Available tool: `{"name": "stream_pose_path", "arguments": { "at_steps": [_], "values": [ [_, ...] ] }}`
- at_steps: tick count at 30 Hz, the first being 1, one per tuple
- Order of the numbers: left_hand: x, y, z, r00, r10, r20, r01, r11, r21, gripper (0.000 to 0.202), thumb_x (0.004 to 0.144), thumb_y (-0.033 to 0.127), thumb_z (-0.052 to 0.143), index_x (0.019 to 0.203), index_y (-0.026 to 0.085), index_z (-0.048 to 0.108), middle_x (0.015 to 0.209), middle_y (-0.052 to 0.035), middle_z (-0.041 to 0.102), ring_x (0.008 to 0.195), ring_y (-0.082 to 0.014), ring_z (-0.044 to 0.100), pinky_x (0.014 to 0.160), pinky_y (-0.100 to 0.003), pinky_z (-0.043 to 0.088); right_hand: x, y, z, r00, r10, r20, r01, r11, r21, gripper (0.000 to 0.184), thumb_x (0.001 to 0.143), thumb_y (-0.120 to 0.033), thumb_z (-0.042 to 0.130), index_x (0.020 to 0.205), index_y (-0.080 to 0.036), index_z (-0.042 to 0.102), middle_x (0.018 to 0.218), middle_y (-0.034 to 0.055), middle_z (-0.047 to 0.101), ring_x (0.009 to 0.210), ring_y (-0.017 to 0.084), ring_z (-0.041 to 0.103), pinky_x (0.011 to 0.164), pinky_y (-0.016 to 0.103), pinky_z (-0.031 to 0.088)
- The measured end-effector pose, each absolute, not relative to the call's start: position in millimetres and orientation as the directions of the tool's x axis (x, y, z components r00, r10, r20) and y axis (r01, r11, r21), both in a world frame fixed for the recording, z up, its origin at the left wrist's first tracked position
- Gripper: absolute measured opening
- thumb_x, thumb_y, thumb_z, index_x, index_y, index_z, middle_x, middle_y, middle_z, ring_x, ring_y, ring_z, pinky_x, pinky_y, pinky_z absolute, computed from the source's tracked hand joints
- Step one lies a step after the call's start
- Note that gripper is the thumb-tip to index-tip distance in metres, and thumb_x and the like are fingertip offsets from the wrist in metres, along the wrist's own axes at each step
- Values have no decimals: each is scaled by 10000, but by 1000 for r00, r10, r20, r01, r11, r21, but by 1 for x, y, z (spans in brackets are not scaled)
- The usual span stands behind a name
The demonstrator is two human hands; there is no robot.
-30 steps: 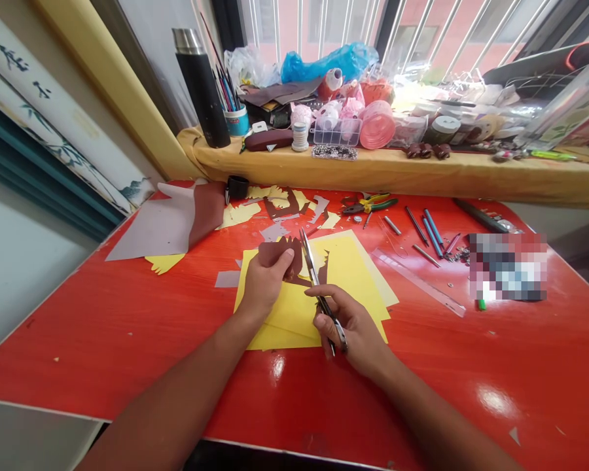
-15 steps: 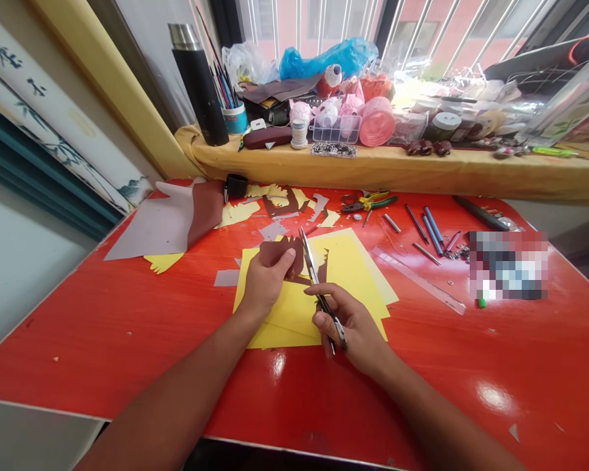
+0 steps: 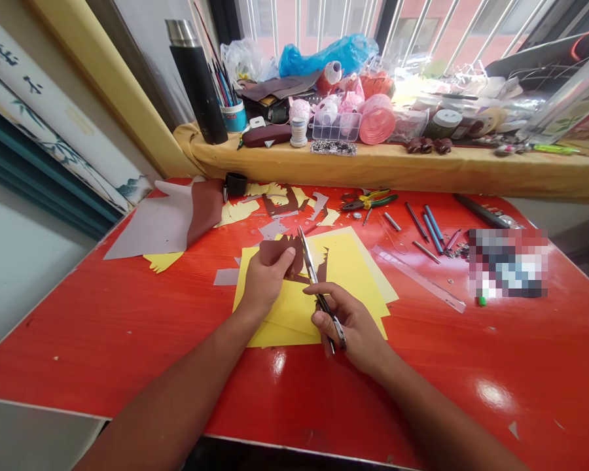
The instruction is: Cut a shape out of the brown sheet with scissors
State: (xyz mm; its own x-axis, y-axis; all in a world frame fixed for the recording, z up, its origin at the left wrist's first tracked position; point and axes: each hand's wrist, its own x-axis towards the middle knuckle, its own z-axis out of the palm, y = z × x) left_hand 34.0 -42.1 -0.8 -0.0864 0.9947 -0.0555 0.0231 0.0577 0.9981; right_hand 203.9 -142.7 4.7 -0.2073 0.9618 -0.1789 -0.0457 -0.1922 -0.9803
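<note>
Red table (image 3: 103,320), window side at far edge. Yellow card sheets (image 3: 348,265) lay mid-table. Left hand (image 3: 267,284) clamped a brown paper cutout (image 3: 275,252) over them, thumb on top. Right hand (image 3: 353,324) closed around long-bladed scissors (image 3: 310,268), tips pointing far, just beside the cutout.

"What's under your hands?"

"Stacked paper sheets (image 3: 289,320) on the table (image 3: 103,327), the cut-out (image 3: 275,252) on top under my left hand (image 3: 267,281), scissors (image 3: 311,275) in my right hand (image 3: 353,327) over the sheets."

"And to the right?"

"A ruler (image 3: 417,278), with pliers (image 3: 370,203) beyond it."

"Farther off?"

"A shelf (image 3: 373,167) runs behind the table, a flask (image 3: 196,82) standing at its left end."
</note>
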Motion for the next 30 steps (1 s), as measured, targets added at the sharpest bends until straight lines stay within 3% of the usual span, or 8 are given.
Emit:
{"name": "stream_pose_path", "arguments": {
  "at_steps": [30],
  "values": [
    [36,-44,-13,-47,996,-81,7,81,997,406,895,544,833,696,214,708,632,-16,698,601,-174,645,601,-291,503,203,-142,4,-192,966,-171,-61,-186,-981,544,950,-678,827,1257,-255,679,640,-132,461,400,143,579,438,267,436]
  ]
}}
